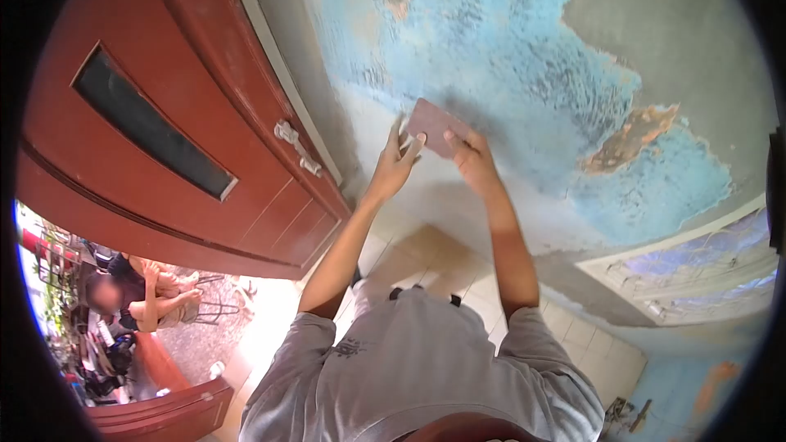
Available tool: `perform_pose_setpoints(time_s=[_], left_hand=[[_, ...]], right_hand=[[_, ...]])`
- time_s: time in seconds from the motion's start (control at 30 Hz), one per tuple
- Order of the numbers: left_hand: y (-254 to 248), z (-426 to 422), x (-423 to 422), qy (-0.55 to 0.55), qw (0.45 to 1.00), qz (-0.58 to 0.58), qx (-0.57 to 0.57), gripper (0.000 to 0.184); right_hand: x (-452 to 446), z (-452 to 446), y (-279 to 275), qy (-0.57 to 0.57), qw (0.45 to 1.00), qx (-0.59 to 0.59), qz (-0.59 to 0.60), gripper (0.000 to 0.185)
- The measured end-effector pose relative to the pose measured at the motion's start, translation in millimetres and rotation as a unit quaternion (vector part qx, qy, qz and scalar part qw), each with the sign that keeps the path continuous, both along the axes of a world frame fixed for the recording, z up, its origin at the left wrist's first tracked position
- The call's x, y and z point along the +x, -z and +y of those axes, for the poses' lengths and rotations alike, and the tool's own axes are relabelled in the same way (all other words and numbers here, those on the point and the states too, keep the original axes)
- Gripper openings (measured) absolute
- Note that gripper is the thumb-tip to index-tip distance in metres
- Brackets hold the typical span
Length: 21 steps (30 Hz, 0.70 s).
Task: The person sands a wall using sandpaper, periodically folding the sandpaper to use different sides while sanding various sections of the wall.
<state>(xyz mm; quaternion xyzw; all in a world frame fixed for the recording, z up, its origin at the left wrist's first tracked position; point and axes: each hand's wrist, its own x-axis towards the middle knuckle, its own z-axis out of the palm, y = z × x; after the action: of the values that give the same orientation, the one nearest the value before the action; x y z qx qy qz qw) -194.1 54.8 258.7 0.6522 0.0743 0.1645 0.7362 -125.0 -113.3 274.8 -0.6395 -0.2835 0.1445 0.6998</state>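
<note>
A reddish-brown rectangular sheet of sandpaper [434, 124] is held up before the wall. My right hand [473, 162] pinches its lower right part, the thumb lying on the near face. At the lower left edge, my left hand [395, 165] grips it with the thumb on the face; its other fingers reach up beside the sheet and are partly hidden. Behind both hands is the wall [508, 57], with worn, scraped blue paint, grey plaster and a pale smooth band lower down.
To the left stands a red-brown door [164, 74] with a silver handle [296, 147]. Through the doorway a seated person [151, 295] is visible outside. Light floor tiles [565, 327] lie below. A white-framed panel [688, 270] is at the right, and a bare brown patch [630, 139] marks the wall.
</note>
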Motion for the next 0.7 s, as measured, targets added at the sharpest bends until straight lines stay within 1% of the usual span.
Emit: perform_pose_setpoints(time_s=[0.03,0.07,0.1,0.13,0.17,0.2,0.23,0.27,0.3,0.37,0.4,0.43,0.47,0.5,0.57,0.6,0.63,0.67,0.7], left_hand=[[12.7,-3.4,-8.0,0.003,1.000,0.017,0.002,0.062],[25.4,-4.1,-19.0,0.059,0.998,0.012,-0.025,0.052],[39.0,-6.2,-30.0,0.115,0.992,0.007,-0.055,0.043],[50.4,-10.8,-36.8,0.095,0.995,0.005,-0.041,0.022],[59.8,-12.3,-44.1,0.101,0.994,0.020,-0.044,0.022],[62.2,-12.6,-50.3,0.090,0.995,0.043,-0.001,0.019],[63.7,-12.9,-56.1,0.079,0.994,0.064,0.043,0.016],[64.5,-13.1,-62.2,0.109,0.991,0.056,0.061,0.014],[64.3,-12.8,-66.8,0.113,0.990,0.064,0.059,0.014],[63.7,-14.4,-75.0,0.181,0.970,0.033,0.159,0.015],[61.7,-18.2,-79.4,0.185,0.969,0.038,0.158,0.015],[57.8,-21.3,-83.8,0.216,0.962,0.058,0.158,0.016],[55.2,-23.0,-84.3,0.246,0.953,0.075,0.161,0.016],[56.1,-24.4,-83.5,0.249,0.952,0.075,0.163,0.016],[62.1,-27.6,-85.3,0.301,0.944,0.113,0.080,0.039],[69.1,-32.0,-89.2,0.303,0.943,0.115,0.082,0.039],[80.0,-39.2,-94.0,0.277,0.947,0.109,-0.124,0.040],[90.5,-45.2,-98.7,0.239,0.910,0.098,-0.326,0.041],[101.8,-49.7,-102.4,0.239,0.909,0.099,-0.325,0.041]], right_hand=[[-21.5,-0.3,23.9,0.016,0.994,0.085,0.060,0.035],[-39.5,-3.1,43.6,0.036,0.978,0.168,0.120,0.034],[-52.1,-9.3,61.9,0.046,0.975,0.169,0.139,0.034],[-63.9,-17.0,76.8,0.067,0.976,0.156,0.140,0.034],[-74.3,-25.8,88.7,0.087,0.977,0.141,0.137,0.034],[-83.5,-38.0,89.0,0.097,0.978,0.108,0.148,0.035],[-88.6,-49.0,92.4,0.103,0.977,0.106,0.157,0.035],[-91.9,-58.9,95.0,0.104,0.978,0.092,0.153,0.034],[-95.8,-65.8,94.6,0.105,0.980,0.077,0.150,0.034],[-105.1,-77.0,93.7,0.112,0.978,0.057,0.165,0.034],[-108.6,-81.0,93.4,0.115,0.978,0.039,0.171,0.034],[-111.5,-83.7,96.8,0.119,0.977,0.040,0.174,0.034],[-111.7,-85.0,100.6,0.130,0.980,0.010,0.151,0.034],[-111.7,-86.0,106.0,0.141,0.982,-0.019,0.127,0.033],[-114.4,-86.9,121.2,0.165,0.976,-0.001,0.144,0.032],[-117.2,-86.2,129.8,0.184,0.970,0.014,0.160,0.031],[-120.5,-82.8,136.1,0.186,0.969,0.015,0.162,0.031],[-124.2,-77.3,142.5,0.206,0.952,0.066,0.216,0.028],[-128.3,-72.4,148.6,0.224,0.930,0.116,0.269,0.025]])
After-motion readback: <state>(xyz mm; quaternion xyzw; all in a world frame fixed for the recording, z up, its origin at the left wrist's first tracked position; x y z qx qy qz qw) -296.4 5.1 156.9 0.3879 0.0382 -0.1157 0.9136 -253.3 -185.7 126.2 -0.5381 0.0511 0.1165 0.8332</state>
